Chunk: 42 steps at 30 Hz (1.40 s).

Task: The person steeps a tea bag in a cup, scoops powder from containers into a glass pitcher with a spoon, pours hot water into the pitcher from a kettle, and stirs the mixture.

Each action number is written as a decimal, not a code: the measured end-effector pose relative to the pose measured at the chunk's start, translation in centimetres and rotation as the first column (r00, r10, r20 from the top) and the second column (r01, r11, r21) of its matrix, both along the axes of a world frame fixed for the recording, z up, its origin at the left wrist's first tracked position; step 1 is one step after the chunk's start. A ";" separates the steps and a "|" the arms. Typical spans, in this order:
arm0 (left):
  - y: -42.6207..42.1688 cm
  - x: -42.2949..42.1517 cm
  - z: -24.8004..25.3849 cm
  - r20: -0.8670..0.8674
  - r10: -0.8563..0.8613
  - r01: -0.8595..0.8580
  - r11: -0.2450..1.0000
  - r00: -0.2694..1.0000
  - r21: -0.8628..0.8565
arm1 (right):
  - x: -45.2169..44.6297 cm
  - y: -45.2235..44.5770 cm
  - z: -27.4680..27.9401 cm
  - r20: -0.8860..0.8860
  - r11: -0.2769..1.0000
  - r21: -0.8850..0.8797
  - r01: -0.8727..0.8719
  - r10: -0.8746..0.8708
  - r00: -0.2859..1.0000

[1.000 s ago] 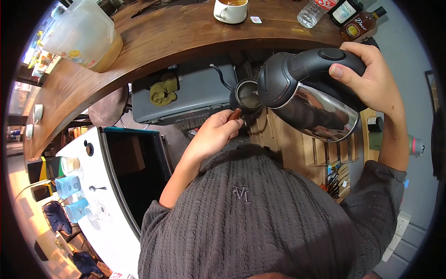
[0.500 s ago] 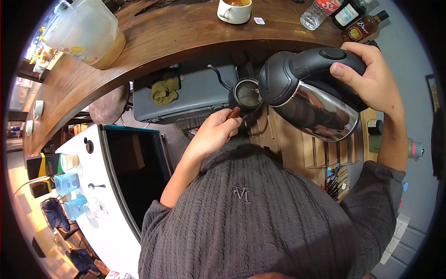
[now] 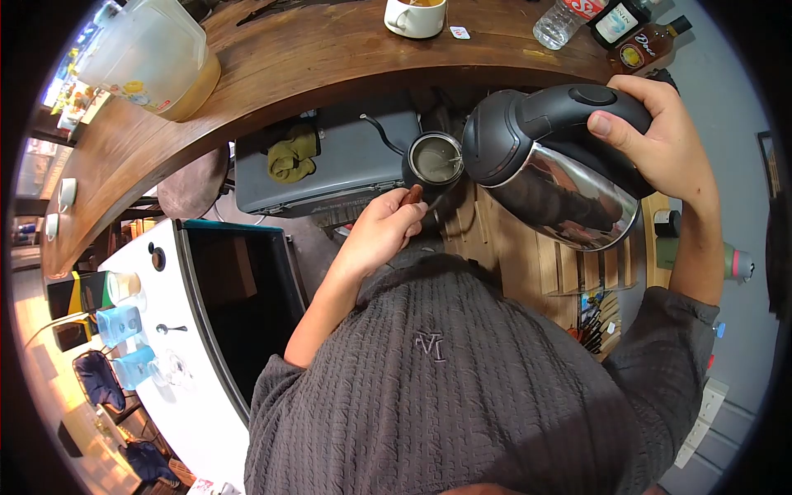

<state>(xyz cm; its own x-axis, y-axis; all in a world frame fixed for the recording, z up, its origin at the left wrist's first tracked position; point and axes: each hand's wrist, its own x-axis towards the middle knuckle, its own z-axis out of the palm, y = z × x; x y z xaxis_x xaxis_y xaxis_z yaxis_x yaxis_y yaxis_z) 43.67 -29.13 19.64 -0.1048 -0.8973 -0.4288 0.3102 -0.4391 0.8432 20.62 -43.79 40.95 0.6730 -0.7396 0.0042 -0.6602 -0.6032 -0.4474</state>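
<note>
My right hand [image 3: 652,136] is wrapped round the black handle of an electric kettle [image 3: 565,194] with a shiny metal body. The kettle tilts to the left, and a thin stream of water runs from its spout into a dark gooseneck kettle [image 3: 423,177]. That smaller kettle is open at the top, with water showing inside; its curved spout points up and left. Closed round its brown wooden handle [image 3: 412,195] is my left hand [image 3: 386,227]. Both kettles are held in front of my chest, below the counter's edge.
A curved wooden counter [image 3: 289,54] spans the top, bearing a plastic pitcher [image 3: 161,62], a white mug [image 3: 415,18] and several bottles [image 3: 639,45]. Beneath is a grey case [image 3: 346,148] with a green cloth [image 3: 293,155]. At left stands a white-topped cabinet [image 3: 206,412].
The gooseneck kettle has shifted slightly up and left with my left hand. Its water looks a little higher. The electric kettle stays tilted, almost in the same place.
</note>
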 end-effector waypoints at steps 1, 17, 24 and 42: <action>0.0 0.0 -0.1 -0.005 0.003 -0.003 1.000 1.000 -0.001 | 0.0 0.1 0.0 0.007 1.000 0.001 0.018 -0.018 1.000; 0.0 -0.6 -0.5 0.072 -0.007 0.010 0.999 0.997 -0.043 | -0.3 -0.2 0.0 -0.028 0.999 0.022 0.023 -0.022 0.999; 0.1 -0.8 -0.8 0.120 -0.003 0.011 0.998 0.993 -0.064 | -0.6 -0.2 -0.2 -0.013 1.000 -0.025 0.018 -0.018 1.000; 0.3 -0.9 -0.9 0.135 0.001 0.007 0.998 0.991 -0.059 | -0.3 -0.1 0.1 -0.016 1.000 0.000 -0.010 0.010 1.000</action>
<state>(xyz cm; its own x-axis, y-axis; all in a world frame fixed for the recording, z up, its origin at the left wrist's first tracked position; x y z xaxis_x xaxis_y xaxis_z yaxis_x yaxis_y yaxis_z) 42.77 -28.87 18.75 -0.0520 -0.9213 -0.3854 0.1903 -0.3880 0.9018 20.32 -43.94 41.01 0.6803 -0.7329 -0.0065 -0.6611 -0.6097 -0.4373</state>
